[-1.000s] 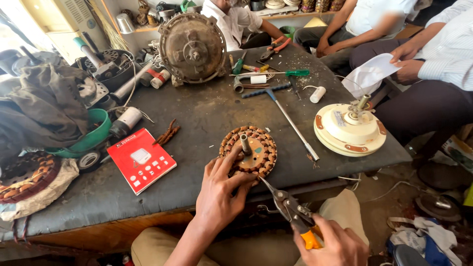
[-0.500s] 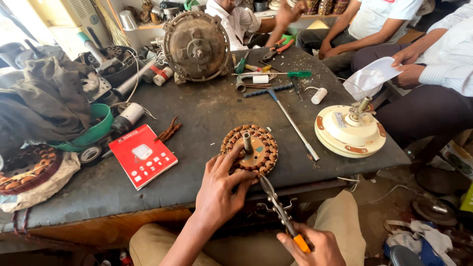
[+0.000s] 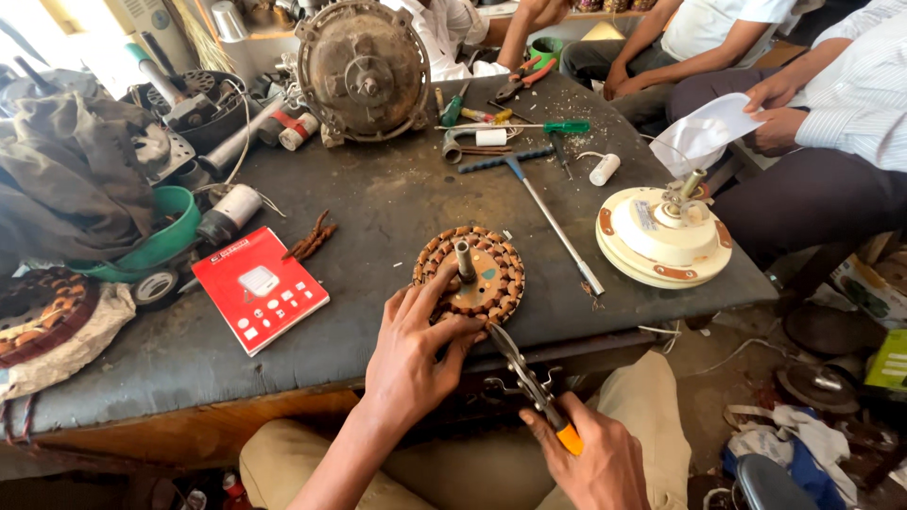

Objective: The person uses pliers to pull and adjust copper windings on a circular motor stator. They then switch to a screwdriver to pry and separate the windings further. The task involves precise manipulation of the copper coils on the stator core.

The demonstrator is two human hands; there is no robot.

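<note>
Grimy workbench [image 3: 397,208]: my left hand [image 3: 416,345] pins the wound stator [image 3: 470,274], fingers curled on its rim; right hand [image 3: 590,463] clenches pliers [image 3: 524,378] nipping the near edge. Pull gently, I'd guess.

right hand [image 3: 595,463]: cut by bottom edge; pliers [image 3: 524,378] tips: hidden under left hand [image 3: 416,345]

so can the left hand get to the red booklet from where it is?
Probably yes. The left hand rests on the copper-wound stator, and the red booklet lies flat just to its left with only bare tabletop between them.
</note>
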